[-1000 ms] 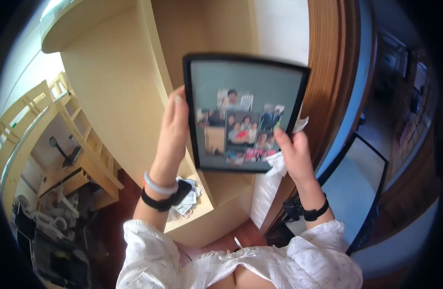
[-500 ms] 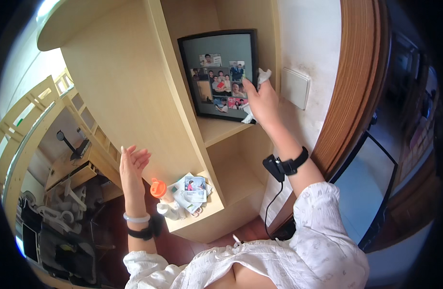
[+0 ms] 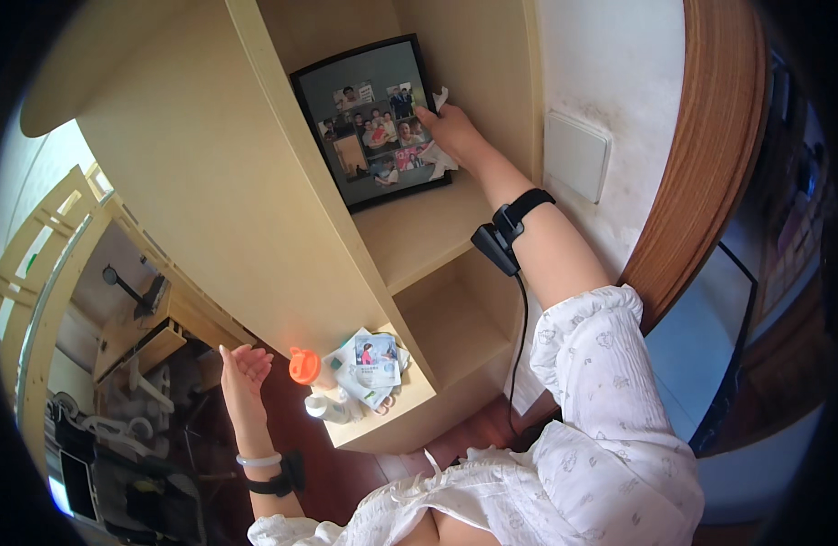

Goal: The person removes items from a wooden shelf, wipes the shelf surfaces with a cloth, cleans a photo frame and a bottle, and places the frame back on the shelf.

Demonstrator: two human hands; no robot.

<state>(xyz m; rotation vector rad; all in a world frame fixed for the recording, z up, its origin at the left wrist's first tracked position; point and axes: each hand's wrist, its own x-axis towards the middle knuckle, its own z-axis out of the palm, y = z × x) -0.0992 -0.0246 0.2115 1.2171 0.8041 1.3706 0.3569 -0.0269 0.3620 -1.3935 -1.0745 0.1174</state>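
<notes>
A black-framed photo collage [image 3: 371,126] stands tilted inside an upper compartment of the light wood shelf [image 3: 419,241]. My right hand [image 3: 455,136] grips its right edge, thumb on the front and the other fingers behind, mostly hidden. A crumpled white tissue [image 3: 440,160] is pinched between that hand and the frame, its ends poking out above and below. To the left, my left hand [image 3: 245,378] hangs in the air, palm up with loosely curled fingers, touching nothing. It is nearest to an orange-lidded bottle [image 3: 305,366].
On the low ledge, a white bottle [image 3: 326,408] and several flat packets [image 3: 373,359] sit beside the orange-lidded bottle. A wall plate [image 3: 576,156] and brown door frame [image 3: 683,173] bound the right side. A cable [image 3: 519,355] hangs from my right forearm's strap.
My right arm has reached farther forward, and the frame now sits deeper in the compartment, still in my hand. My left hand has dropped lower in view and stays open.
</notes>
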